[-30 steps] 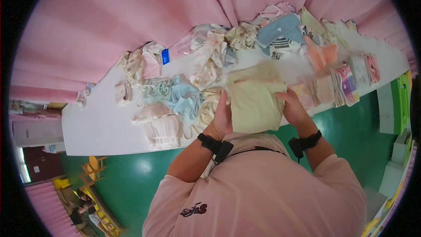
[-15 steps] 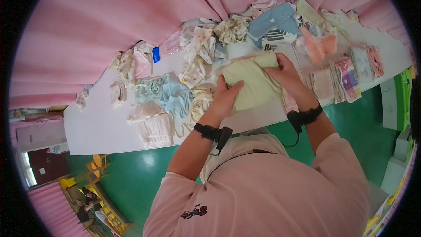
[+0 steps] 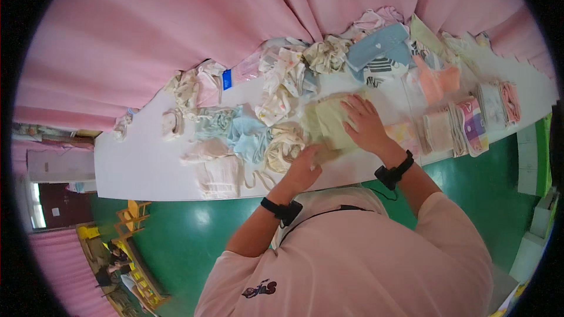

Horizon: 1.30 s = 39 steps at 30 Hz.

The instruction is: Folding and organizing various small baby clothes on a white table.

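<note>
A pale green folded cloth lies on the white table in front of me, its near edge smeared by motion. My right hand rests flat on the cloth's right part, fingers stretched out and open. At the near left corner of the cloth is my left hand, its thumb and fingers apart. Whether its fingertips touch the cloth is blurred. Just left of the cloth lies a crumpled cream garment with a strap. Beside it are light blue garments and a whitish folded garment.
Along the far side of the white table, crumpled baby clothes lie against a pink curtain. A blue garment and a peach one are at the far right. Folded cloths stand in a row nearer. People are at lower left.
The green cloth has been lowered onto the table. My right hand has gone from gripping its edge to lying flat on it; my left hand has moved down to its near corner.
</note>
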Each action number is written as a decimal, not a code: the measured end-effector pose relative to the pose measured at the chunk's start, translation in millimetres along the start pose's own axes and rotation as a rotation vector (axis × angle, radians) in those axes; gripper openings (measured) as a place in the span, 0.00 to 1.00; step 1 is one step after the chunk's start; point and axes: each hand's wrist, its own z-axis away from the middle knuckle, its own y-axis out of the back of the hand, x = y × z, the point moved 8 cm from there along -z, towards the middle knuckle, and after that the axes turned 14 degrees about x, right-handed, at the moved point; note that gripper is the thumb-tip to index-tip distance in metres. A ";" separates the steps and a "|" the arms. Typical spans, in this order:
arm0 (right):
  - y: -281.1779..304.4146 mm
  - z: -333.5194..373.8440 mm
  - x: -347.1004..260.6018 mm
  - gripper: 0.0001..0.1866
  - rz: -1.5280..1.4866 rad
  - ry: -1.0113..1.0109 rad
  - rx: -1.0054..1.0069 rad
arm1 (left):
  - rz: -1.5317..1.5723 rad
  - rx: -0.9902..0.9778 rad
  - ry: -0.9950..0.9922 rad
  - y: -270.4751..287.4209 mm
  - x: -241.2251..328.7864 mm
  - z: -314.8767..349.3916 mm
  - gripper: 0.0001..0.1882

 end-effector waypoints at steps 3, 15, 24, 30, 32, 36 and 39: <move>-24.2 11.3 0.1 0.32 0.013 0.011 -0.051 | 0.007 -0.033 -0.034 1.0 1.2 2.6 0.31; -29.8 10.6 17.7 0.34 0.222 0.058 -0.077 | 0.196 0.124 0.148 89.8 -38.8 -59.4 0.33; -48.3 0.5 8.5 0.35 0.197 0.085 -0.109 | -0.539 0.417 0.119 187.4 -97.2 75.4 0.34; -67.5 -12.4 -6.5 0.35 0.243 0.063 -0.119 | -0.812 0.420 0.235 195.0 -145.8 136.4 0.41; -70.3 -12.9 -7.4 0.35 0.232 0.052 -0.129 | -0.892 0.408 0.240 208.3 -153.1 137.5 0.42; -60.4 -15.0 -12.1 0.35 0.178 -0.071 -0.082 | -0.861 0.456 0.240 252.6 -155.6 126.1 0.39; -41.6 -13.4 -38.3 0.32 0.143 -0.096 0.109 | -0.603 0.553 0.160 296.5 -152.4 80.3 0.29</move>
